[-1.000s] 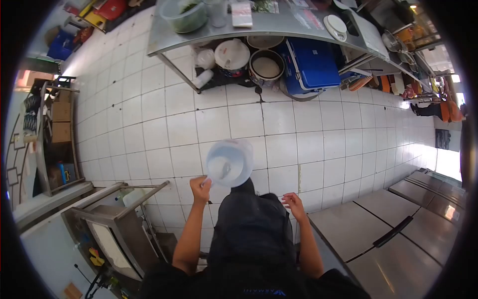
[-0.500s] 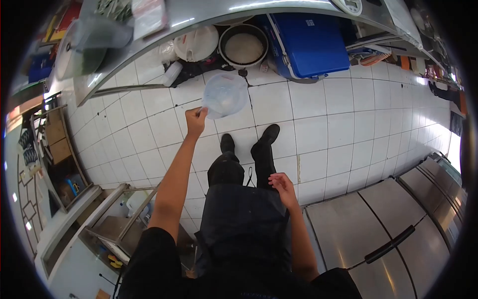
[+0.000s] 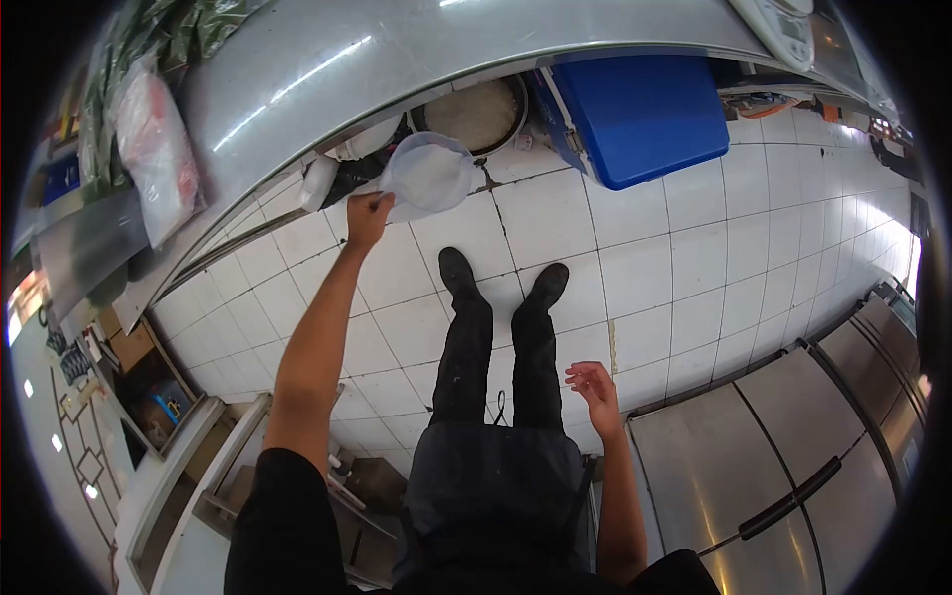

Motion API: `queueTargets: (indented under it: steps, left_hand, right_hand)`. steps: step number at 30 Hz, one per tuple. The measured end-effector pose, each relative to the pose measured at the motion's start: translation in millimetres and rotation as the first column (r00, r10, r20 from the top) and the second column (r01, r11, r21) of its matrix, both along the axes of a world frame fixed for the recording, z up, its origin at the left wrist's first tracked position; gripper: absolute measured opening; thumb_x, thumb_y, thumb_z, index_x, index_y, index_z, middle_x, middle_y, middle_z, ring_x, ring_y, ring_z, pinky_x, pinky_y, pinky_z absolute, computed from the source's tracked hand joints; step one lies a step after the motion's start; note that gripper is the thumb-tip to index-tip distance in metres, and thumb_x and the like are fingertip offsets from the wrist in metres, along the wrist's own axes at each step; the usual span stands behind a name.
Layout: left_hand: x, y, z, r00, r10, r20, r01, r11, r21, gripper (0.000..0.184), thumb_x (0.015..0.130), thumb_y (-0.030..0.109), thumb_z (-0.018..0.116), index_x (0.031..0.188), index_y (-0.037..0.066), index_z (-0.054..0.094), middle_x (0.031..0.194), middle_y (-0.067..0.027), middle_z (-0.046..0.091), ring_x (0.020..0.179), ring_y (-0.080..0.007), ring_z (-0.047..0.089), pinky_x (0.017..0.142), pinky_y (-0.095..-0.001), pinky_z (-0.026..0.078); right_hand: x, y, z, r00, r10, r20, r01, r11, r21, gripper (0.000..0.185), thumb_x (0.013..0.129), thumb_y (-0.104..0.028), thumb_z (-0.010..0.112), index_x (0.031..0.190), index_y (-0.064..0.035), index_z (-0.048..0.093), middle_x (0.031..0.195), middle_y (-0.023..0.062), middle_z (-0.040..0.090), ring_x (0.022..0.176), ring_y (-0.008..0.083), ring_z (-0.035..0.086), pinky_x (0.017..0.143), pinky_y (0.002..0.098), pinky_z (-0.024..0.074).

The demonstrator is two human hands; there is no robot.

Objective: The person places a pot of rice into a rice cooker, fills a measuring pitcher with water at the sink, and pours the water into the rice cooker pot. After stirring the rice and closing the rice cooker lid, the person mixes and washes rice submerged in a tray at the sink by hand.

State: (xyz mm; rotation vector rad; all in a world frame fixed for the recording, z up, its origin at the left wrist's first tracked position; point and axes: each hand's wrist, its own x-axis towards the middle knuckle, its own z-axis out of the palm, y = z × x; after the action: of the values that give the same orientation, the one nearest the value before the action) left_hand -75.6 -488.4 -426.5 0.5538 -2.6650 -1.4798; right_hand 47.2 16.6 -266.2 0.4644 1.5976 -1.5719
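My left hand (image 3: 368, 219) is closed on the handle of a translucent plastic jug (image 3: 428, 178), held out over the floor by the steel table's front edge. Some whitish contents show through the jug. Just behind it, under the table, stands a round pot (image 3: 481, 111) with pale, grainy stuff in it; the jug overlaps its near rim in the view. Nothing is in my right hand (image 3: 592, 384), which hangs above the floor to the right of my legs with its fingers loosely apart.
A blue cooler box (image 3: 640, 119) sits right of the pot. On the steel table (image 3: 327, 74) lie a plastic-wrapped packet (image 3: 156, 149), leafy greens in plastic and a white scale (image 3: 778, 30). Steel cabinets (image 3: 724, 446) stand at the lower right, a shelf at the left.
The view has moved up to the steel table. My left hand has carried the jug forward, close to the pot. My right hand stays low and free.
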Motion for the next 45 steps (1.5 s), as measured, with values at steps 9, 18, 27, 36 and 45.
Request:
queueTargets:
  steps: [9,18,27,36,45]
  left_hand:
    - [-35,-32,4,0.982,-0.083,0.172,0.097,0.993,-0.071,0.037,0.082,0.026,0.067,0.063,-0.004,0.057,0.047,-0.0078,0.038,0.046,-0.0119,0.033,0.046,-0.035,0.03]
    - [-45,-51,-1,0.963,-0.164,0.215,0.192,0.975,-0.115,0.038,0.082,0.028,0.067,0.062,-0.003,0.057,0.046,-0.0053,0.04,0.046,-0.0115,0.035,0.047,-0.0347,0.031]
    - [-56,-62,-3,0.946,-0.219,0.238,0.252,0.96,-0.119,0.038,0.081,0.027,0.066,0.061,-0.003,0.053,0.047,-0.0077,0.04,0.046,-0.0141,0.036,0.048,-0.0358,0.033]
    - [-63,-61,1,0.932,-0.241,0.271,0.287,0.946,-0.148,0.038,0.082,0.029,0.065,0.064,-0.003,0.056,0.048,-0.0086,0.042,0.046,-0.0143,0.039,0.049,-0.0353,0.035]
    - [-75,-42,16,0.917,-0.235,0.321,0.298,0.941,-0.162,0.04,0.082,0.035,0.064,0.068,-0.002,0.061,0.05,-0.0114,0.049,0.047,-0.0171,0.046,0.052,-0.0363,0.04]
  right_hand:
    - [-17,-36,-5,0.989,-0.089,0.117,0.098,0.992,-0.077,0.028,0.094,-0.007,0.059,0.121,-0.0016,0.054,0.112,0.012,0.062,0.101,0.0194,0.061,0.091,0.0317,0.0471]
    - [-16,-45,-6,0.986,-0.083,0.147,0.096,0.992,-0.082,0.031,0.094,-0.012,0.061,0.122,-0.0022,0.054,0.114,0.0127,0.062,0.103,0.0204,0.06,0.092,0.0318,0.0459]
    - [-17,-54,-4,0.988,-0.085,0.129,0.095,0.993,-0.076,0.028,0.096,-0.016,0.059,0.121,-0.0047,0.056,0.113,0.0103,0.064,0.1,0.0181,0.061,0.087,0.0316,0.0464]
    - [-15,-52,-7,0.988,-0.093,0.124,0.103,0.992,-0.078,0.028,0.095,-0.014,0.058,0.121,-0.0042,0.056,0.113,0.0099,0.064,0.101,0.0181,0.061,0.088,0.0317,0.0462]
    - [-15,-55,-4,0.988,-0.087,0.131,0.098,0.992,-0.078,0.028,0.095,-0.013,0.058,0.122,-0.0043,0.055,0.114,0.0104,0.063,0.101,0.0184,0.061,0.088,0.0318,0.0465]
